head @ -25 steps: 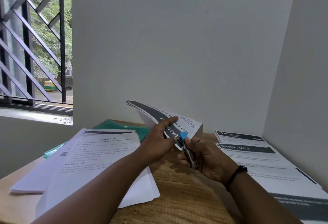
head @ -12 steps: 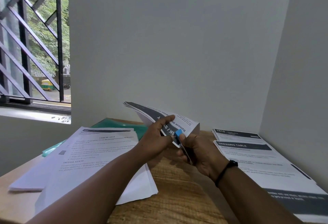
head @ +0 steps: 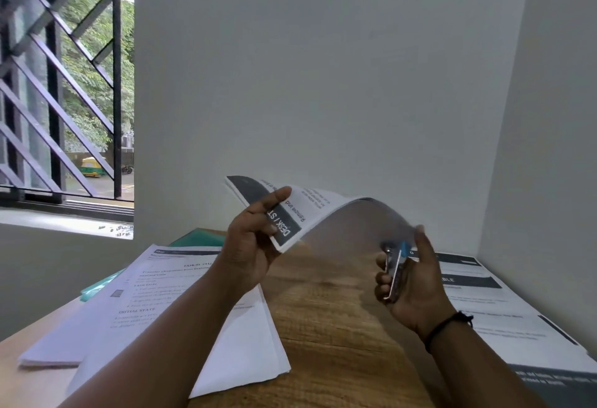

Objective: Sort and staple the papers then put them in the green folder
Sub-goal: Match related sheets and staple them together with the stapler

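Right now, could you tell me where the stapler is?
The stapler is gripped in the right hand, right of centre, above the wooden desk.

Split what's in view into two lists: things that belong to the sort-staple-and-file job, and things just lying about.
Part of the job:
- held paper set, gripped by left hand
- stapler, held in right hand
- green folder, under the left paper pile
- right paper pile

Just there:
- wooden table
- window grille
- wristband
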Available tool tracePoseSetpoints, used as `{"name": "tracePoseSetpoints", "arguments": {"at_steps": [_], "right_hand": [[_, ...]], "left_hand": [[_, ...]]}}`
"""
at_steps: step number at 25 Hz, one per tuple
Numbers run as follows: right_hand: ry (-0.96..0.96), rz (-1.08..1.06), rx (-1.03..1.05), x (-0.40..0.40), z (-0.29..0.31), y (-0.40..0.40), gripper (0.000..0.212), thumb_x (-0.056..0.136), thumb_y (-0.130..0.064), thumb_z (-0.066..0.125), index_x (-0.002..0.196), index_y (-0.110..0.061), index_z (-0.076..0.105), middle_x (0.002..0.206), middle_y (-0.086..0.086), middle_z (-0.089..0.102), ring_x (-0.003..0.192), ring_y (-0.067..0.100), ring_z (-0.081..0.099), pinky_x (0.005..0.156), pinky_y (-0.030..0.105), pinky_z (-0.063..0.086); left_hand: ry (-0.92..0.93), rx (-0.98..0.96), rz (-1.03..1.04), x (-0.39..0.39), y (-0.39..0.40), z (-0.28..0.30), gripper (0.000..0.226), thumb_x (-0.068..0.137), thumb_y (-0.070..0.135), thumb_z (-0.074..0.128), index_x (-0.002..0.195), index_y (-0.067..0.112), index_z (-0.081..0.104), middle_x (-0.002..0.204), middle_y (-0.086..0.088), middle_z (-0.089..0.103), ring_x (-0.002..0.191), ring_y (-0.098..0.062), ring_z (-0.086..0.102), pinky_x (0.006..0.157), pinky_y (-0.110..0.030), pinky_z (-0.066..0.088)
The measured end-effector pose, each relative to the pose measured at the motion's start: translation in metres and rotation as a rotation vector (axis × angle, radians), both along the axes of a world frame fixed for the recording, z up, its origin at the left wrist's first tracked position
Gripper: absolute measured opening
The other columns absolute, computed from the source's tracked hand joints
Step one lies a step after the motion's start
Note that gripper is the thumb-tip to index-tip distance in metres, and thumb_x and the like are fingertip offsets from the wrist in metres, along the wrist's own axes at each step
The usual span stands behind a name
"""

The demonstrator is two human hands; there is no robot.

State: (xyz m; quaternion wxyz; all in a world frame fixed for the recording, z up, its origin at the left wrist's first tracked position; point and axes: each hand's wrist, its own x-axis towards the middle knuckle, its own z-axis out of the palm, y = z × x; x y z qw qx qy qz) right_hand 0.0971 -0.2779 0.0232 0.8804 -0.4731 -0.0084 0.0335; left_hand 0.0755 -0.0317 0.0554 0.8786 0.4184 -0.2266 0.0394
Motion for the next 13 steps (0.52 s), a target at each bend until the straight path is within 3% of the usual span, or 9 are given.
{"name": "tracePoseSetpoints", "arguments": {"at_steps": [2, 4, 6, 7, 8, 10, 11, 13], "right_hand": [[-0.004, -0.031, 0.12, 0.001, 0.001, -0.014, 0.08, 0.06, -0.088, 0.048, 0.092, -0.016, 0.062, 0.069, 0.002, 0.06, 0.041, 0.012, 0.044, 0.039, 0.016, 0.036], [-0.02, 0.053, 0.189, -0.002, 0.002, -0.024, 0.092, 0.054, -0.091, 0.045, 0.091, -0.01, 0.069, 0.069, 0.008, 0.065, 0.044, 0.017, 0.054, 0.042, 0.018, 0.045], [-0.049, 0.241, 0.149, -0.001, 0.001, -0.026, 0.102, 0.049, -0.092, 0.051, 0.105, -0.009, 0.071, 0.085, 0.016, 0.069, 0.066, 0.027, 0.063, 0.064, 0.028, 0.051], [-0.052, 0.322, 0.082, 0.0, 0.0, -0.025, 0.105, 0.05, -0.089, 0.058, 0.118, -0.01, 0.067, 0.094, 0.018, 0.068, 0.073, 0.029, 0.062, 0.069, 0.027, 0.044], [-0.04, 0.362, -0.001, -0.001, 0.0, -0.023, 0.101, 0.054, -0.083, 0.066, 0.125, -0.01, 0.062, 0.091, 0.016, 0.067, 0.067, 0.026, 0.059, 0.064, 0.023, 0.036], [-0.025, 0.375, -0.148, -0.002, -0.002, -0.017, 0.073, 0.053, -0.051, 0.089, 0.107, -0.007, 0.064, 0.066, 0.01, 0.066, 0.036, 0.013, 0.048, 0.039, 0.012, 0.027], [-0.015, 0.342, -0.177, -0.002, -0.003, -0.015, 0.064, 0.047, -0.032, 0.094, 0.096, -0.005, 0.064, 0.059, 0.008, 0.064, 0.027, 0.008, 0.04, 0.031, 0.009, 0.023], [-0.008, 0.211, -0.152, -0.004, -0.001, -0.011, 0.052, 0.047, -0.013, 0.09, 0.091, -0.005, 0.064, 0.06, 0.008, 0.063, 0.024, 0.004, 0.033, 0.026, 0.009, 0.023]], "left_hand": [[-0.006, -0.099, -0.184, 0.002, 0.015, 0.004, 0.061, 0.049, -0.001, 0.06, 0.106, 0.014, 0.075, 0.102, -0.008, 0.067, 0.061, -0.016, 0.06, 0.042, -0.016, 0.046], [-0.032, -0.109, -0.315, 0.004, 0.028, 0.006, 0.069, 0.049, 0.004, 0.059, 0.115, 0.015, 0.071, 0.098, -0.006, 0.067, 0.052, -0.011, 0.054, 0.04, -0.011, 0.036], [0.004, -0.097, -0.37, 0.008, 0.038, 0.007, 0.069, 0.057, 0.003, 0.05, 0.124, 0.013, 0.064, 0.105, -0.01, 0.067, 0.061, -0.013, 0.06, 0.044, -0.012, 0.038], [0.042, -0.073, -0.386, 0.01, 0.044, 0.007, 0.071, 0.058, 0.002, 0.049, 0.127, 0.012, 0.061, 0.113, -0.013, 0.065, 0.073, -0.018, 0.065, 0.047, -0.016, 0.047], [0.072, -0.028, -0.386, 0.011, 0.05, 0.008, 0.074, 0.058, 0.0, 0.052, 0.131, 0.012, 0.058, 0.121, -0.016, 0.062, 0.085, -0.024, 0.067, 0.054, -0.022, 0.054], [0.152, 0.112, -0.298, 0.011, 0.058, 0.008, 0.078, 0.057, -0.001, 0.059, 0.134, 0.014, 0.056, 0.129, -0.017, 0.059, 0.093, -0.029, 0.065, 0.063, -0.03, 0.057], [0.211, 0.148, -0.216, 0.012, 0.062, 0.007, 0.07, 0.062, -0.001, 0.057, 0.131, 0.014, 0.059, 0.124, -0.018, 0.063, 0.088, -0.028, 0.067, 0.062, -0.031, 0.057], [0.346, 0.077, -0.037, 0.014, 0.065, 0.005, 0.043, 0.078, -0.001, 0.044, 0.116, 0.009, 0.061, 0.092, -0.017, 0.072, 0.063, -0.022, 0.067, 0.051, -0.027, 0.057]]}}
